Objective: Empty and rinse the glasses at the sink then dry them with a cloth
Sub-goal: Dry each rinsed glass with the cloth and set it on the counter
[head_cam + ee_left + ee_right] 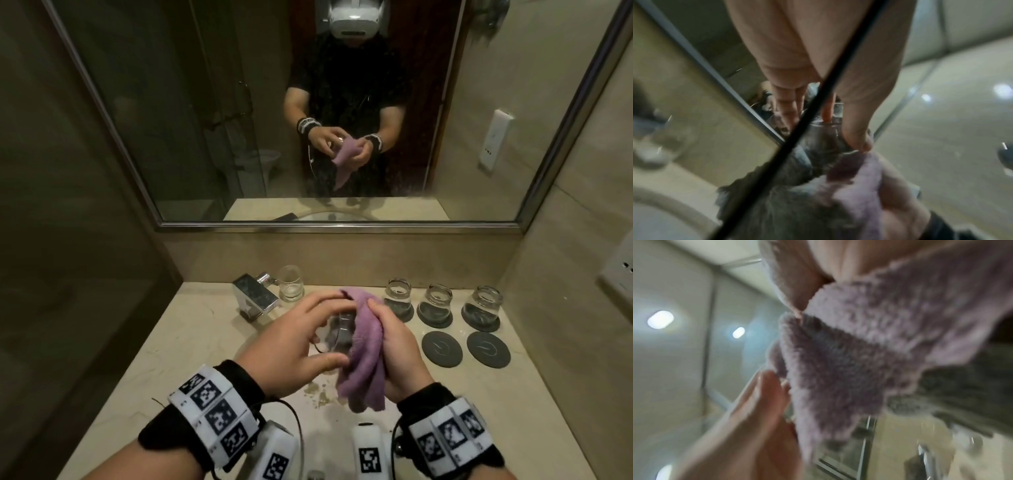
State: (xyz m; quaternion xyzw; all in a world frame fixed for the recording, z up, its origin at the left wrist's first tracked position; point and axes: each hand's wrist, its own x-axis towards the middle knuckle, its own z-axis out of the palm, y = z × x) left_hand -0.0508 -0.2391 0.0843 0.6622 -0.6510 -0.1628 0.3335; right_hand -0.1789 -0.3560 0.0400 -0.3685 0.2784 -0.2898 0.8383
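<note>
Above the sink, my left hand (301,339) grips a clear glass (339,330) lying on its side, fingers curled round its wall. My right hand (394,346) holds a purple cloth (363,356) bunched against the glass's mouth, with the rest hanging down. In the left wrist view the glass (824,134) sits between my left fingers and thumb, and the cloth (857,175) goes into its opening. In the right wrist view the cloth (838,361) fills the middle, blurred, with my left hand (756,418) beside it.
Three glasses (436,301) stand upside down on dark coasters at the right, with two bare coasters (442,349) in front. One upright glass (291,282) stands by the chrome tap (255,296). A mirror (342,224) rises behind the marble counter (191,346).
</note>
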